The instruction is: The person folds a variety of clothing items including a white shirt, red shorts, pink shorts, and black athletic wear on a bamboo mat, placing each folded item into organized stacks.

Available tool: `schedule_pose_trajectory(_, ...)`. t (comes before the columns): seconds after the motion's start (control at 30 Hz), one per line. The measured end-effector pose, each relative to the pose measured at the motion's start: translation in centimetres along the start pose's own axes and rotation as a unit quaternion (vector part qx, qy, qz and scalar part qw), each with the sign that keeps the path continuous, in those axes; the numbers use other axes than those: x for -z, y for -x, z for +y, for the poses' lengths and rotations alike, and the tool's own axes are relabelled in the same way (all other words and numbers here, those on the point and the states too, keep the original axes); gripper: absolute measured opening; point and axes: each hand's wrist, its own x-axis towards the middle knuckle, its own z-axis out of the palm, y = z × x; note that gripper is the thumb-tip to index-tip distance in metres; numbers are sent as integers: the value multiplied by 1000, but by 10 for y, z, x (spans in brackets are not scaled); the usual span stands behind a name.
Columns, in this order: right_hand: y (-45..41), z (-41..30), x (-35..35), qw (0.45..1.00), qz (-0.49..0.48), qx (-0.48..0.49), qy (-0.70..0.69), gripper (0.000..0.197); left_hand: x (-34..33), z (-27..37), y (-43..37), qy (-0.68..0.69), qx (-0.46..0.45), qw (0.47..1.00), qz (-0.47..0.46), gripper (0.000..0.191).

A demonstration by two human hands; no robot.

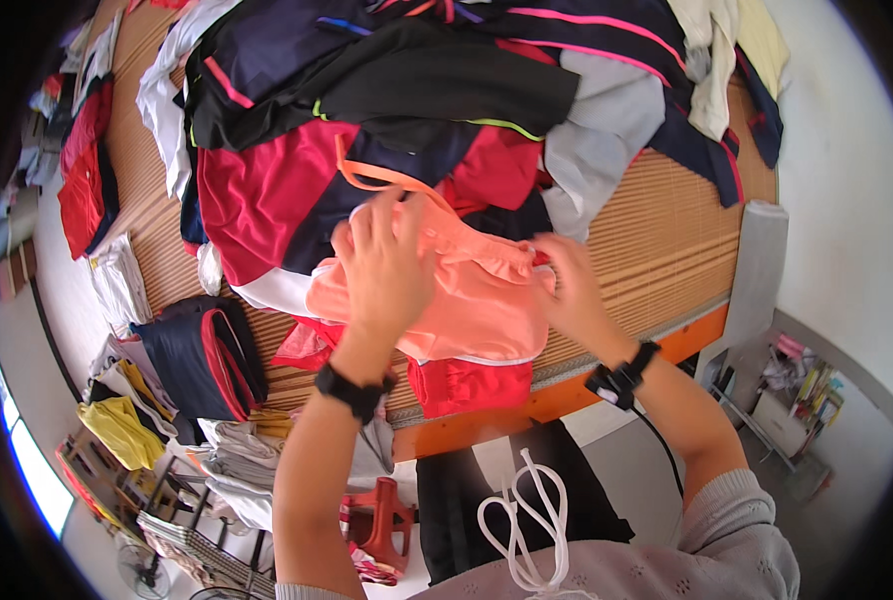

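Note:
A pair of peach-coloured shorts with white edging and an elastic waistband spreads between my hands. My left hand is over the left part of the shorts, fingers bent over the waistband; the fingertips are slightly blurred. At the waistband's right end, my right hand pinches the fabric between thumb and fingers. An orange drawstring trails from the waistband up past my left hand. Beneath the shorts, a red garment with a gathered edge pokes out near the bed's front edge.
A large heap of clothes covers the far middle of the slatted mat. Folded dark clothes are stacked at left, near a yellow garment. The bed's orange edge runs before me. A red plastic stool stands below.

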Motion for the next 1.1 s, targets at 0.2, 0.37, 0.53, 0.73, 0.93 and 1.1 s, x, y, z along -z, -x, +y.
schedule_pose_trajectory(0.2, -20, -19, -35, 991, -67, -62, 98, 29, 6, -5, -25, 0, 28, 997, -74, 22)
schedule_pose_trajectory(0.37, -19, -32, -1, 992, 14, -36, 119, 17, 60, 27, 9, 110, -53, 991, -60, 17)
schedule_pose_trajectory(0.53, 12, -77, 65, 966, -13, -155, -207, 10, 120, 79, 71, 198, -112, 972, -52, 21)
schedule_pose_trajectory(0.73, 51, -116, 119, 972, 79, -127, -183, 15, 146, 131, 112, 282, -177, 940, -76, 21)
schedule_pose_trajectory(0.93, 82, -151, 187, 994, 50, -72, -67, 23, 157, 172, 146, 261, -47, 964, 15, 36)
schedule_pose_trajectory(1.1, 103, -189, 227, 982, 56, -61, -171, 21, 171, 198, 165, 236, -104, 965, 50, 31)
